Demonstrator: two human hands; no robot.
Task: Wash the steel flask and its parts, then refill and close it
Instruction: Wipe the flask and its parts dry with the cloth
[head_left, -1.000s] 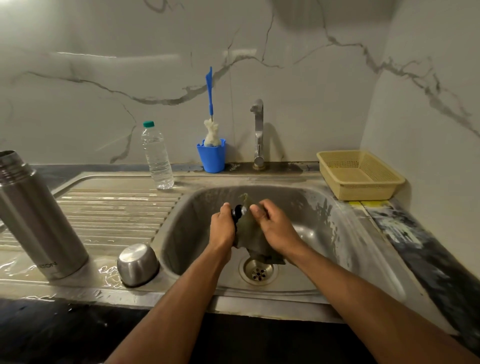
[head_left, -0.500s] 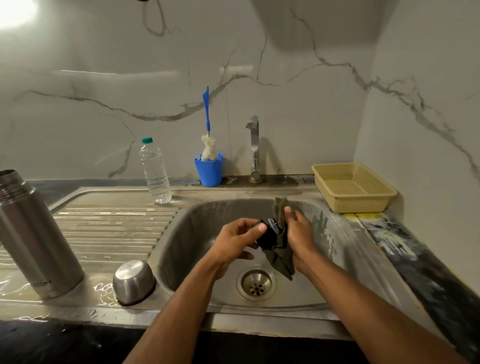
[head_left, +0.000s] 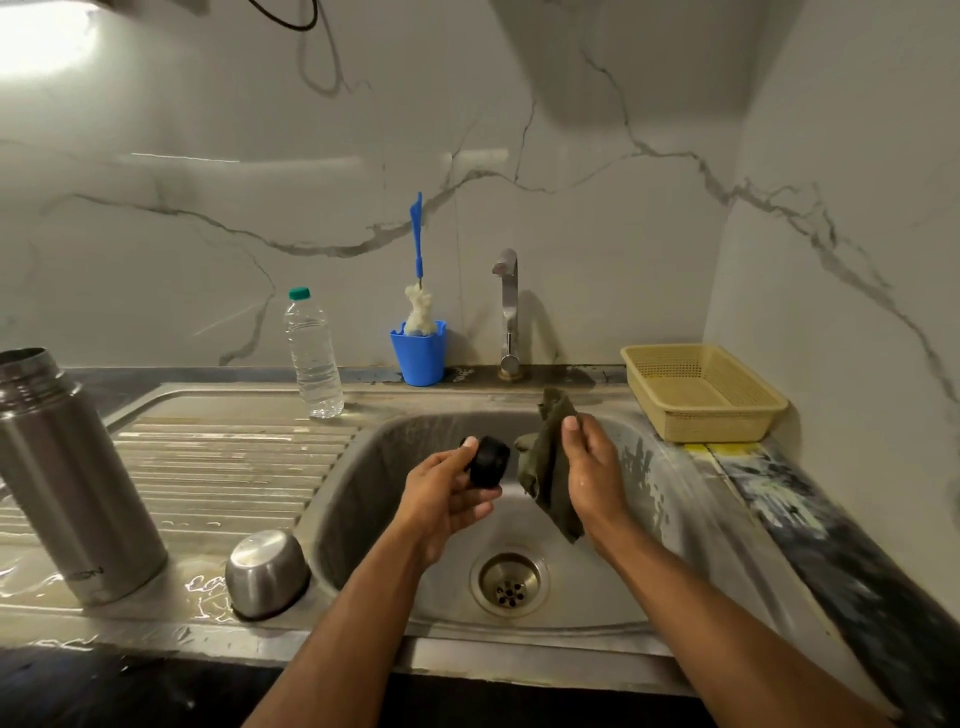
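Over the steel sink basin (head_left: 649, 545), my left hand (head_left: 447, 493) grips the flask's black stopper (head_left: 488, 461) between thumb and fingers. My right hand (head_left: 592, 467) pinches a dark green scrub cloth (head_left: 545, 467) that hangs down just right of the stopper, a small gap between them. The open steel flask (head_left: 67, 483) stands upright on the wet drainboard at the far left. Its steel cup lid (head_left: 267, 574) lies upside down near the basin's front left corner.
A clear water bottle (head_left: 313, 353) with a green cap stands at the back of the drainboard (head_left: 218, 462). A blue cup (head_left: 420, 352) holds a blue-handled bottle brush (head_left: 417, 270). The tap (head_left: 509, 312) is behind the basin, with no water seen running. A beige basket (head_left: 701, 389) sits at the right.
My hands have come apart: the cloth has come off the stopper and moved right with my right hand, while my left hand holds the stopper bare. The view has tilted up.
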